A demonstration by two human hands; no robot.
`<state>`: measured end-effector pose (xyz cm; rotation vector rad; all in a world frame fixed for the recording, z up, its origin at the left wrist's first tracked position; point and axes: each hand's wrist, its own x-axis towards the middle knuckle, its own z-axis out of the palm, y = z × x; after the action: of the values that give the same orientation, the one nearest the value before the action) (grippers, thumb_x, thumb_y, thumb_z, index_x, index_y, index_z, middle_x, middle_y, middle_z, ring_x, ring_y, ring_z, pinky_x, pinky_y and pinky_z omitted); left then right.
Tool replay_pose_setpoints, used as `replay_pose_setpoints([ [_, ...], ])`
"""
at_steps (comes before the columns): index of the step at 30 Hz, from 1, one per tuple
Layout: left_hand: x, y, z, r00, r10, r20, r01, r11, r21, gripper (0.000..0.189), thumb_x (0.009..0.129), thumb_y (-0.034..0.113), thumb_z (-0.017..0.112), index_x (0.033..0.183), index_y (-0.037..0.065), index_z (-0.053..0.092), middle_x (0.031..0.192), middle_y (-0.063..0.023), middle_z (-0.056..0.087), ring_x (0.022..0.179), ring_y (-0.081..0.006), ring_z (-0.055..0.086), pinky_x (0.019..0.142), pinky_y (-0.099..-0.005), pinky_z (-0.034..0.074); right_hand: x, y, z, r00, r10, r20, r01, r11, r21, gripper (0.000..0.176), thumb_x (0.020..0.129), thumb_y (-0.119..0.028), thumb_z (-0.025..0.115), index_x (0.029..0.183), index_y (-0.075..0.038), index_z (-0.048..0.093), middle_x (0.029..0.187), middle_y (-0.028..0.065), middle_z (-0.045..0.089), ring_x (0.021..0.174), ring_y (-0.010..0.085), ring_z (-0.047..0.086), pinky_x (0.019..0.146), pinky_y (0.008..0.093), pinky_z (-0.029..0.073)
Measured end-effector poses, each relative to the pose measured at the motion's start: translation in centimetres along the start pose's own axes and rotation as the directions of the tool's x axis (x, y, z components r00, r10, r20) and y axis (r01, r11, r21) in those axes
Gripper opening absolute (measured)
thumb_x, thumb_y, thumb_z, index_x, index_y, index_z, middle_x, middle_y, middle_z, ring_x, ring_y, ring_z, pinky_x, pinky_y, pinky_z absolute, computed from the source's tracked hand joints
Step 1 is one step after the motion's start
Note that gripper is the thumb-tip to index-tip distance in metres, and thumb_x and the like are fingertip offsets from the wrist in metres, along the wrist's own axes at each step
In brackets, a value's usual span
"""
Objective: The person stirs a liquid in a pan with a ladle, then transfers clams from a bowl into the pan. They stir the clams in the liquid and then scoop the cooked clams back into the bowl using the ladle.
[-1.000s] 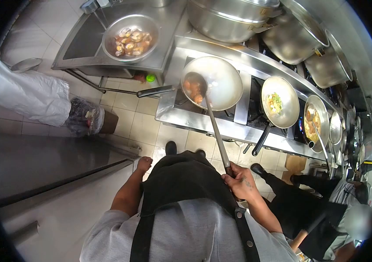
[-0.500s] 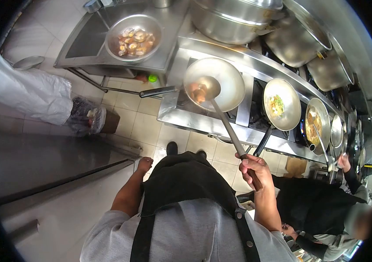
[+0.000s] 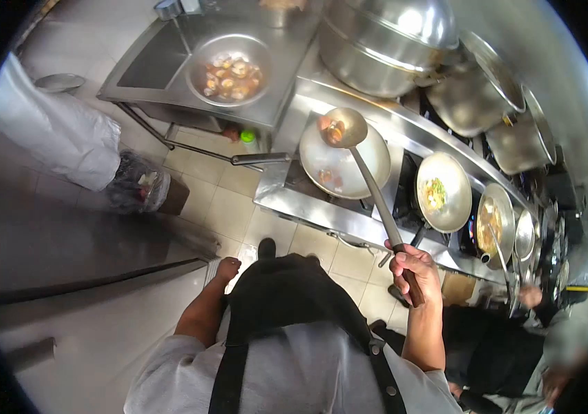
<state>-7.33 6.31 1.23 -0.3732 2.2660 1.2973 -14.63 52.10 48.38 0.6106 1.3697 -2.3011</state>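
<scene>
My right hand [image 3: 418,270] is wrapped round the handle of a long metal ladle [image 3: 374,188]. Several reddish-brown pieces, apparently clams [image 3: 336,131], sit in the ladle's bowl, which hangs over the far rim of a pale frying pan [image 3: 370,165]. A few similar pieces lie low in that pan, on the stove. The pan's dark handle [image 3: 261,159] points left, with no hand on it. My left hand [image 3: 229,268] hangs beside my apron, its fingers curled and nothing visible in them.
A metal bowl of clams [image 3: 232,74] stands on the steel counter [image 3: 118,90] at left. More pans, one with chopped greens [image 3: 436,194], line the stove. Large pots [image 3: 356,62] stand behind. A co-worker [image 3: 501,345] is at right, a lined bin [image 3: 173,194] at left.
The ladle's bowl has risen from inside the pan to its far rim, carrying some pieces. Others now show in the pan. The whole view has shifted slightly.
</scene>
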Motion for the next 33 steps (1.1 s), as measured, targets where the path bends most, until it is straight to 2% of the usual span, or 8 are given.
replay_pose_setpoints([
  [1, 0.4, -1.9, 0.1, 0.964, 0.266, -0.012, -0.263, 0.959, 0.102, 0.030, 0.081, 0.024, 0.065, 0.095, -0.003, 0.068, 0.071, -0.0137, 0.068, 0.057, -0.0193, 0.065, 0.058, -0.0338, 0.053, 0.5, -0.4, 0.5, 1.000, -0.018, 0.021, 0.018, 1.000, -0.005, 0.035, 0.086, -0.003, 0.060, 0.116, 0.013, 0.055, 0.063, 0.0098, 0.057, 0.035, 0.0137, 0.046, 0.031, 0.0214, 0.038],
  [3, 0.8, -1.9, 1.0, 0.986, -0.166, -0.033, 0.149, 0.945, -0.291, 0.032, 0.080, 0.025, 0.065, 0.096, -0.003, 0.068, 0.072, -0.0144, 0.068, 0.058, -0.0200, 0.065, 0.058, -0.0338, 0.054, 1.7, -1.3, 2.0, 0.996, -0.058, 0.072, 0.060, 0.998, -0.028, 0.035, 0.086, -0.004, 0.060, 0.115, 0.013, 0.055, 0.064, 0.0099, 0.057, 0.034, 0.0136, 0.046, 0.031, 0.0213, 0.038],
  [7, -1.2, 0.4, -1.7, 0.866, 0.465, 0.184, -0.444, 0.546, 0.710, 0.014, 0.075, 0.014, 0.059, 0.083, 0.006, 0.068, 0.081, -0.0141, 0.068, 0.076, -0.0313, 0.066, 0.069, -0.0429, 0.053, 4.5, -3.7, 7.0, 0.984, -0.080, 0.158, 0.107, 0.980, -0.169, 0.031, 0.084, -0.005, 0.062, 0.111, 0.011, 0.059, 0.066, 0.0086, 0.057, 0.039, 0.0123, 0.046, 0.035, 0.0218, 0.035],
  [11, -1.8, -1.2, -1.8, 0.877, 0.457, 0.151, -0.418, 0.568, 0.709, 0.012, 0.071, 0.015, 0.058, 0.077, 0.009, 0.067, 0.081, -0.0129, 0.067, 0.084, -0.0335, 0.065, 0.073, -0.0457, 0.052, 9.3, -4.2, 12.7, 0.964, -0.147, 0.222, 0.236, 0.857, -0.458, 0.021, 0.083, -0.012, 0.067, 0.093, 0.006, 0.064, 0.064, 0.0043, 0.057, 0.041, 0.0111, 0.048, 0.037, 0.0246, 0.035],
  [20, -3.3, -3.6, -1.9, 0.995, 0.096, 0.008, -0.094, 0.955, 0.282, 0.016, 0.064, 0.016, 0.065, 0.078, 0.009, 0.064, 0.085, -0.0114, 0.067, 0.088, -0.0336, 0.064, 0.074, -0.0470, 0.051, 16.2, -0.9, 16.4, 0.668, -0.505, 0.546, 0.506, -0.229, -0.832, 0.023, 0.080, -0.012, 0.066, 0.101, -0.002, 0.061, 0.062, 0.0142, 0.054, 0.058, 0.0211, 0.059, 0.060, 0.0369, 0.047],
  [23, -3.9, -3.4, -2.5, 0.962, 0.238, 0.136, -0.265, 0.676, 0.688, 0.015, 0.065, 0.016, 0.066, 0.078, 0.010, 0.064, 0.084, -0.0111, 0.066, 0.088, -0.0330, 0.064, 0.074, -0.0471, 0.051, 14.4, -1.2, 15.5, 0.698, -0.518, 0.495, 0.538, -0.077, -0.839, 0.033, 0.080, -0.013, 0.067, 0.110, -0.002, 0.059, 0.072, 0.0214, 0.063, 0.065, 0.0408, 0.060, 0.064, 0.0428, 0.049],
  [27, -2.9, -5.1, -2.1, 0.987, 0.144, 0.076, -0.162, 0.829, 0.536, 0.016, 0.065, 0.017, 0.070, 0.079, 0.011, 0.064, 0.082, -0.0110, 0.066, 0.087, -0.0329, 0.064, 0.074, -0.0460, 0.050, 9.3, -0.2, 11.2, 0.857, -0.431, 0.281, 0.455, 0.380, -0.805, 0.043, 0.082, -0.007, 0.065, 0.124, 0.001, 0.058, 0.065, -0.0001, 0.056, 0.047, 0.0070, 0.045, 0.045, 0.0256, 0.037],
  [33, -0.8, -5.1, -2.3, 0.973, 0.139, 0.183, -0.214, 0.838, 0.502, 0.020, 0.063, 0.018, 0.074, 0.077, 0.010, 0.063, 0.082, -0.0096, 0.066, 0.084, -0.0325, 0.063, 0.071, -0.0462, 0.050, 1.7, 2.7, 1.9, 0.927, -0.370, -0.066, 0.130, 0.479, -0.868, 0.047, 0.081, -0.008, 0.068, 0.124, 0.008, 0.056, 0.073, 0.0027, 0.057, 0.068, 0.0077, 0.049, 0.062, 0.0239, 0.043],
])
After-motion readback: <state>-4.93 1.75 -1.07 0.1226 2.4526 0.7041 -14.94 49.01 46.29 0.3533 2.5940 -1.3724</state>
